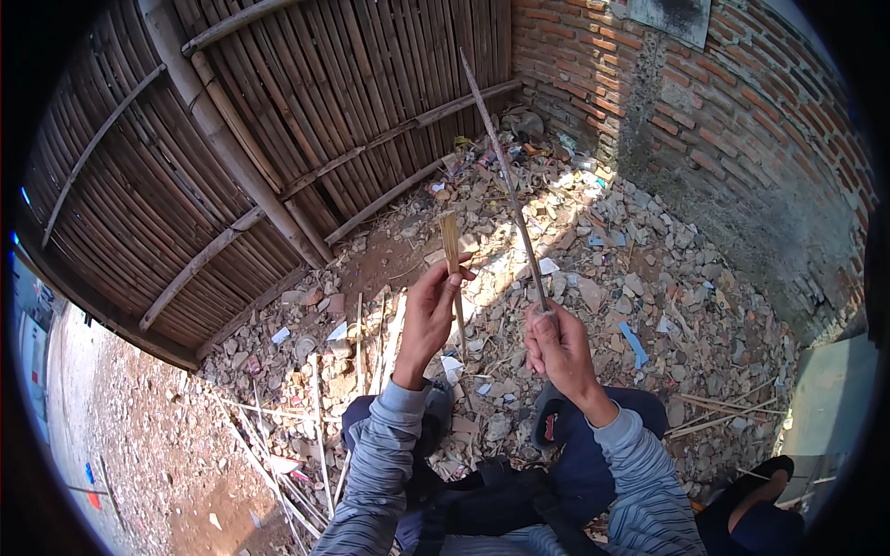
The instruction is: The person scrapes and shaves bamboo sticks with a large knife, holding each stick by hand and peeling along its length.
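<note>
My left hand (429, 310) pinches a pale split bamboo strip (451, 243) between thumb and fingers. The strip stands nearly upright, and its lower part runs down below the hand. My right hand (560, 354) is closed around the lower end of a long, narrow, dark tool (509, 176), like a blade seen edge-on. It tapers to a point and leans up and to the left, away from me. The fist hides most of its grip. Strip and tool are apart.
Rubble and litter (593, 292) cover the ground. Loose bamboo strips (320, 431) lie at the left, more (723, 412) at the right. A bamboo slat wall (306, 111) meets a brick wall (723, 139) behind. Another person's foot (756, 500) shows at lower right.
</note>
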`<control>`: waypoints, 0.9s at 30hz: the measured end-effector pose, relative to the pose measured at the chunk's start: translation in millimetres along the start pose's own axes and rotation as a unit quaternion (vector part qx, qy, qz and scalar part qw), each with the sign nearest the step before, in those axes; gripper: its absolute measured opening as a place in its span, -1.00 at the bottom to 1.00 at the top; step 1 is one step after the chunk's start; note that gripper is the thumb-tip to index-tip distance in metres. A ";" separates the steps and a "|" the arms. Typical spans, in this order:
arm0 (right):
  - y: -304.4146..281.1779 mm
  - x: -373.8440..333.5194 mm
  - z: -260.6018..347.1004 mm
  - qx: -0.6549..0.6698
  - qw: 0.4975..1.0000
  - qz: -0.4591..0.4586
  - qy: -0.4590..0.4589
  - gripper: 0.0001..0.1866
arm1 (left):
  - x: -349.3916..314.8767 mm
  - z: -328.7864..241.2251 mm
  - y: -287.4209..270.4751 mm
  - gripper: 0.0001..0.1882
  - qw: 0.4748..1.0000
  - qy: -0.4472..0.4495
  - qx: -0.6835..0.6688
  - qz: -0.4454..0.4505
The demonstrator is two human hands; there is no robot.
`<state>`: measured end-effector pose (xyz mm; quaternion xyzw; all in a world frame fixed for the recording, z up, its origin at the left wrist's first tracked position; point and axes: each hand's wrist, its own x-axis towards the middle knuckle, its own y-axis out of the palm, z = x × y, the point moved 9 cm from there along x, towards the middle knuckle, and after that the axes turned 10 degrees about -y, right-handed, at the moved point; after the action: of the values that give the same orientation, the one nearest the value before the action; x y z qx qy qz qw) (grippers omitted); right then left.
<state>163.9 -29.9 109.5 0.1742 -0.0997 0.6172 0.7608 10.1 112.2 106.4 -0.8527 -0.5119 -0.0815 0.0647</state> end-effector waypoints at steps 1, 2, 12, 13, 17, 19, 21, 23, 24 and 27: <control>-0.6 0.0 1.9 -0.003 1.000 0.006 0.002 -0.60 | -0.1 -0.7 0.7 -0.65 1.000 0.000 -0.001 0.000; -1.3 0.1 3.0 -0.006 1.000 0.013 0.004 -0.58 | -0.2 -0.5 2.5 -0.67 1.000 -0.011 0.001 0.006; 0.6 0.1 21.1 -0.035 0.988 0.140 -0.063 -0.31 | 0.3 2.7 4.3 -0.75 1.000 -0.003 -0.013 -0.001; -0.4 1.1 20.1 -0.060 0.986 0.148 -0.050 -0.34 | 0.2 3.5 2.4 -0.75 1.000 -0.003 -0.013 -0.003; -7.1 9.9 15.0 -0.198 0.965 0.170 -0.022 -0.43 | 1.4 19.8 8.9 -0.68 0.997 -0.046 0.011 0.056; -7.6 9.9 12.3 -0.222 0.962 0.157 -0.025 -0.44 | -1.2 18.3 15.5 -0.64 0.996 -0.034 0.008 0.088; -8.3 8.8 9.3 -0.248 0.958 0.144 -0.029 -0.45 | -4.0 13.3 16.4 -0.63 0.995 -0.034 0.022 0.090; -10.6 10.1 17.8 -0.253 0.959 0.106 -0.069 -0.46 | -6.0 14.2 16.8 -0.62 0.994 -0.038 0.033 0.093; -11.6 10.9 15.9 -0.255 0.958 0.111 -0.070 -0.46 | -5.5 13.3 15.8 -0.62 0.995 -0.037 0.030 0.089; -21.8 11.1 0.4 -0.265 0.959 0.102 -0.014 -0.48 | -1.0 13.2 17.5 -0.64 0.995 -0.046 0.037 0.086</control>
<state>187.6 -23.9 110.8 -0.0359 -0.2877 0.6406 0.7110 26.0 105.7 92.8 -0.8936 -0.4414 -0.0176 0.0796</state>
